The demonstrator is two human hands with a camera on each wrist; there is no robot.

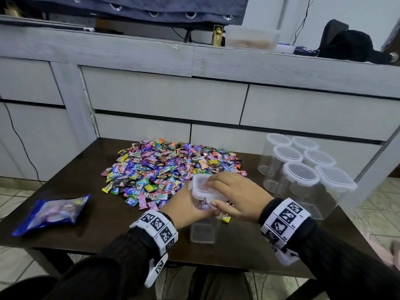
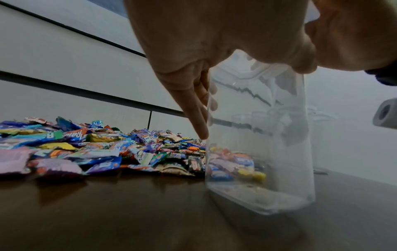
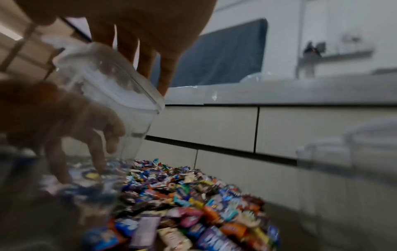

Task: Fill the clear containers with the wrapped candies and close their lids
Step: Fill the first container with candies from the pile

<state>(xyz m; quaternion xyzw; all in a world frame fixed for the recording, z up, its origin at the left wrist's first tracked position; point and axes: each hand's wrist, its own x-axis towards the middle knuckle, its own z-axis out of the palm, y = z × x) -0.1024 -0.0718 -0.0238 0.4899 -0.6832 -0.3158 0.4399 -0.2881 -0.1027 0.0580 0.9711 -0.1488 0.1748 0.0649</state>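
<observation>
A clear square container (image 1: 202,233) stands on the dark table (image 1: 108,234) near its front edge, with its translucent lid (image 1: 202,187) on top. My left hand (image 1: 186,202) grips the container's upper left side, fingers reaching down its far wall (image 2: 193,101). My right hand (image 1: 216,191) lies over the lid, fingers across the top and thumb at its near edge. In the right wrist view the fingers (image 3: 150,59) rest on the lid (image 3: 107,81). A wide pile of wrapped candies (image 1: 168,167) lies just behind. I cannot tell whether any candies are inside the container.
Several lidded clear containers (image 1: 300,176) stand in a group at the table's right. A blue bag (image 1: 52,213) lies at the left. One loose yellow candy (image 1: 225,218) sits beside the held container. Grey drawers rise close behind the table.
</observation>
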